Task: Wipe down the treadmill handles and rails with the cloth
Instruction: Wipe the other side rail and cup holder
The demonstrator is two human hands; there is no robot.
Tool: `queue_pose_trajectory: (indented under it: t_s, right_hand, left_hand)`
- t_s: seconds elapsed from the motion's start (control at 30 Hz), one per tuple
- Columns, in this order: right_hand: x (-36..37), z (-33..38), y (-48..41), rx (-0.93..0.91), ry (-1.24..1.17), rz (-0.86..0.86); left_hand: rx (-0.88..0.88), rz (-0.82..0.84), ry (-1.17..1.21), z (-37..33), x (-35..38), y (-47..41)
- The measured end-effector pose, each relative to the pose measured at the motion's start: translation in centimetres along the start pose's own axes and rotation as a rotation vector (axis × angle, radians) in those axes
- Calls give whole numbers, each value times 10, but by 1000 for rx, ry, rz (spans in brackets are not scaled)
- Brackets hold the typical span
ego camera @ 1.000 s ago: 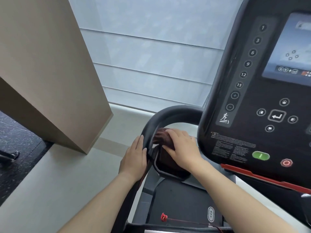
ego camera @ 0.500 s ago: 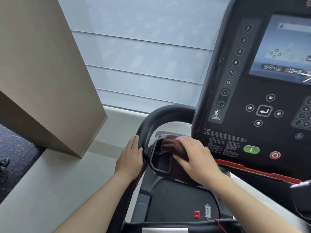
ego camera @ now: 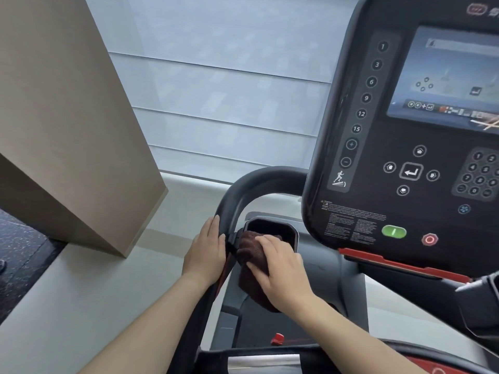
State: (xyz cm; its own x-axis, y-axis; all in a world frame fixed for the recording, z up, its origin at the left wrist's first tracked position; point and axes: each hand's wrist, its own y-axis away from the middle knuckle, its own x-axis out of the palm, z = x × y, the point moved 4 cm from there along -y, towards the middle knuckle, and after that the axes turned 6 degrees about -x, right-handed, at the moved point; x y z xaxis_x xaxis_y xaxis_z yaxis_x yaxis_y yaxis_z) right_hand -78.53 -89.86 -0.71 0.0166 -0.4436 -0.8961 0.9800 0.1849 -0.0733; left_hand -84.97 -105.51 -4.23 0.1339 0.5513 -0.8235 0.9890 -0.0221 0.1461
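Note:
A black curved treadmill handle (ego camera: pixel 248 184) arcs from the console down to the left rail. My left hand (ego camera: pixel 206 252) rests flat against the outer side of that handle, fingers together, holding nothing. My right hand (ego camera: pixel 280 268) presses a dark brown cloth (ego camera: pixel 251 255) onto the near rim of a black cup holder tray (ego camera: pixel 272 228) just inside the handle. The cloth hangs down below my palm, partly hidden by it.
The black console (ego camera: pixel 405 157) with screen, number keys, a green button and a red stop button fills the right. A tan slanted panel (ego camera: pixel 67 130) stands at left. A red safety clip (ego camera: pixel 277 339) lies on the deck below. Window blinds are behind.
My right hand has dragged the cloth toward me, from inside the cup holder tray to its near rim. My left hand stays on the handle.

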Motion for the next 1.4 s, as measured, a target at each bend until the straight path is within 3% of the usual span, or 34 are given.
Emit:
queue_pose_trajectory:
  t_s: [0.27, 0.43, 0.57, 0.73, 0.83, 1.0, 1.4]
  right_hand:
    - [-23, 1, -60, 16, 8, -143]
    - [-6, 9, -61, -88, 148, 26]
    - [-12, 3, -40, -78, 96, 109]
    - [-45, -13, -14, -108, 122, 19]
    - [-57, -28, -5, -63, 171, -77]
    - [-26, -33, 10, 20, 128, 46]
    - [-11, -17, 10, 253, 0, -116]
  left_hand:
    - [21, -19, 54, 0, -2, -2]
    - [17, -27, 76, 1, -2, -4]
    - [19, -33, 101, 1, -2, -5]
    - [10, -26, 100, 2, -1, -3]
    - [6, -27, 89, 1, -1, -2]
    - [7, -26, 72, 0, -2, 1]
    - [10, -31, 57, 1, -1, 3]
